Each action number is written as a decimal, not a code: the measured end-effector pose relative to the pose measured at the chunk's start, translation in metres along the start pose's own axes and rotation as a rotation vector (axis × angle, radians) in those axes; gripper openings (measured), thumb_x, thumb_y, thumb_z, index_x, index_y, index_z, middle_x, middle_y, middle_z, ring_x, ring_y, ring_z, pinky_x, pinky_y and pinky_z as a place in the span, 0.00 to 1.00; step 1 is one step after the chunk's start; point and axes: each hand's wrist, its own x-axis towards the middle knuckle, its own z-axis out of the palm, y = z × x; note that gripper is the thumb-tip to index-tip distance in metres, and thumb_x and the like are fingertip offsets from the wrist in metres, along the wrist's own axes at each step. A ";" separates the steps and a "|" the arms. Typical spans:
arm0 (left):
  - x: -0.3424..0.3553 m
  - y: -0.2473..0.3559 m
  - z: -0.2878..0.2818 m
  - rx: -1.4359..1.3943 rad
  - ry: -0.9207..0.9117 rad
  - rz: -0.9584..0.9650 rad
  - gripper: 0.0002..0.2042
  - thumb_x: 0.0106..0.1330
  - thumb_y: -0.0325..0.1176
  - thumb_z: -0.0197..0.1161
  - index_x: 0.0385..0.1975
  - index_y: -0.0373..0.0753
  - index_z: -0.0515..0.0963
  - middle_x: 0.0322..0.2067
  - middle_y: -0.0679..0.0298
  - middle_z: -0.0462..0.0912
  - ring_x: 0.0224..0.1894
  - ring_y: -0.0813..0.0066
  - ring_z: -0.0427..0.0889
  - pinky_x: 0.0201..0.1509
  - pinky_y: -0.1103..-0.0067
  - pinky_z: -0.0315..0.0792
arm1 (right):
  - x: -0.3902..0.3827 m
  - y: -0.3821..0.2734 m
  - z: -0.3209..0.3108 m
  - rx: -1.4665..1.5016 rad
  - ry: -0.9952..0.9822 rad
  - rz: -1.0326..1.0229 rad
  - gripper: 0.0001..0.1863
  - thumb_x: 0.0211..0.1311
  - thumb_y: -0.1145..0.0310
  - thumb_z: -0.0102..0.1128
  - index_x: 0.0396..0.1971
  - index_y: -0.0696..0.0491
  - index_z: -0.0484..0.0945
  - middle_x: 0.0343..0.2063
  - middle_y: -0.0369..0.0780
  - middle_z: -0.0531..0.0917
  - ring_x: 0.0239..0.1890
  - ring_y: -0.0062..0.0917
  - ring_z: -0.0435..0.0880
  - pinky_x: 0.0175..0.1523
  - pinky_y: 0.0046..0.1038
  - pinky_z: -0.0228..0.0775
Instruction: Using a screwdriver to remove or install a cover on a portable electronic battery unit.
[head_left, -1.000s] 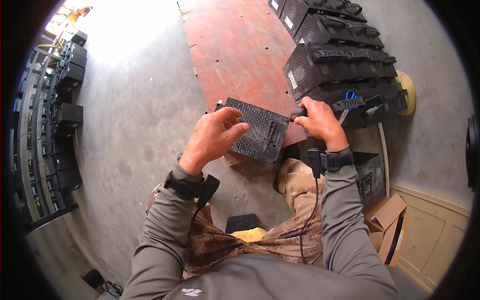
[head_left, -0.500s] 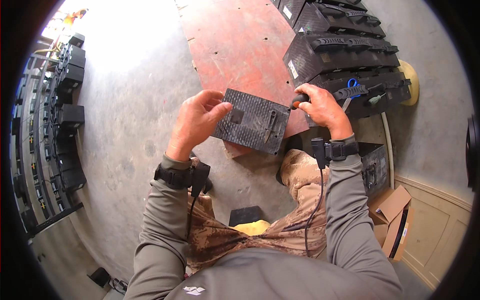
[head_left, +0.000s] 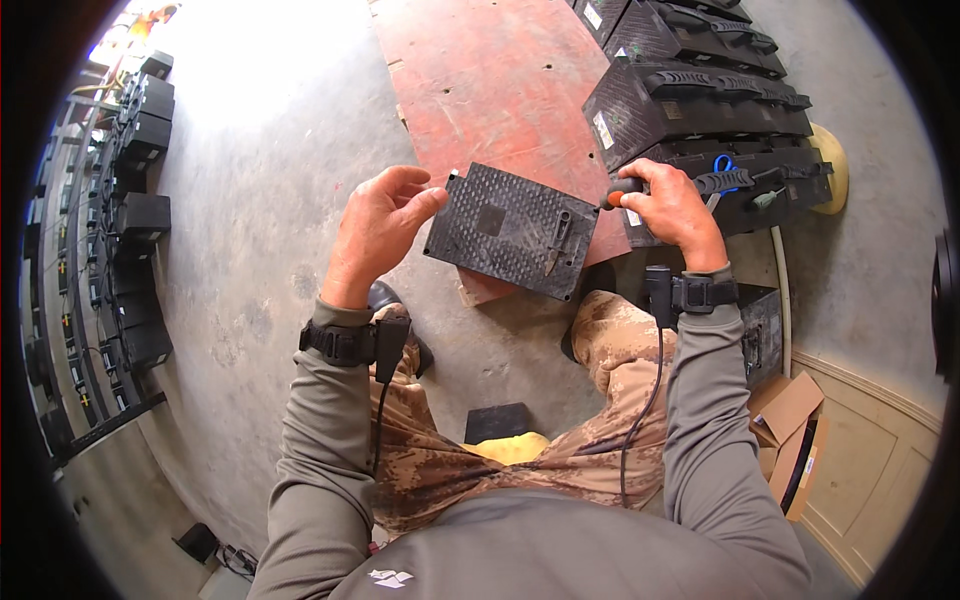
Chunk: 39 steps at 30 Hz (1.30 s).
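Observation:
A black rectangular box [head_left: 510, 225] with a ribbed top lies tilted at the near end of a red board. Its top carries a small square recess and, toward the right, a dark handle-like fitting [head_left: 560, 242]. Beside the box's left edge, my left hand [head_left: 378, 225] is open, thumb apart from the curled fingers, holding nothing. The thumb tip is right by the box's edge; whether it touches cannot be made out. My right hand [head_left: 675, 210] is closed around the black and orange handle of a screwdriver [head_left: 618, 194], whose tip end points at the box's upper right corner.
The red board [head_left: 490, 90] runs away from me over concrete floor. At right stand stacked black cases with handles [head_left: 710, 110], with blue-handled scissors [head_left: 725, 165] on the nearest. A rack of black boxes [head_left: 140, 220] is at left, an open cardboard box [head_left: 790, 410] at lower right.
My left hand has drawn back leftward from the box; its thumb no longer overlaps the top. The right hand keeps the screwdriver at the box's corner. The whole view has shifted slightly.

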 end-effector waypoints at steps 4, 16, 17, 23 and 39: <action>0.002 -0.006 -0.002 -0.024 0.006 0.010 0.17 0.65 0.37 0.68 0.46 0.31 0.80 0.35 0.60 0.85 0.38 0.77 0.82 0.41 0.79 0.77 | 0.000 -0.005 -0.002 0.004 -0.006 0.024 0.20 0.50 0.67 0.67 0.44 0.57 0.82 0.40 0.49 0.85 0.44 0.39 0.85 0.49 0.34 0.74; 0.002 -0.019 -0.006 0.061 0.034 0.009 0.18 0.64 0.40 0.68 0.44 0.31 0.81 0.33 0.55 0.87 0.36 0.70 0.85 0.40 0.75 0.78 | 0.005 -0.005 -0.001 0.009 -0.018 0.069 0.21 0.48 0.57 0.71 0.42 0.51 0.84 0.40 0.47 0.85 0.46 0.41 0.84 0.51 0.37 0.74; 0.003 -0.025 -0.004 0.068 0.038 0.008 0.18 0.64 0.40 0.68 0.44 0.31 0.81 0.33 0.55 0.87 0.36 0.70 0.85 0.40 0.75 0.78 | 0.004 -0.004 0.001 0.006 -0.015 0.070 0.21 0.49 0.58 0.70 0.43 0.51 0.84 0.41 0.47 0.85 0.46 0.42 0.83 0.51 0.38 0.74; 0.004 -0.045 0.020 0.306 -0.056 -0.113 0.21 0.60 0.44 0.68 0.46 0.33 0.80 0.38 0.48 0.86 0.42 0.61 0.85 0.46 0.71 0.77 | 0.003 0.009 0.008 -0.006 -0.073 0.054 0.21 0.55 0.60 0.65 0.49 0.50 0.79 0.42 0.49 0.84 0.48 0.44 0.82 0.52 0.40 0.73; 0.002 -0.095 0.057 0.332 -0.300 -0.248 0.24 0.59 0.45 0.68 0.48 0.31 0.80 0.38 0.49 0.85 0.42 0.60 0.85 0.47 0.70 0.76 | 0.008 0.024 0.032 0.117 0.070 -0.104 0.17 0.56 0.68 0.61 0.45 0.57 0.78 0.38 0.51 0.84 0.43 0.46 0.83 0.48 0.41 0.74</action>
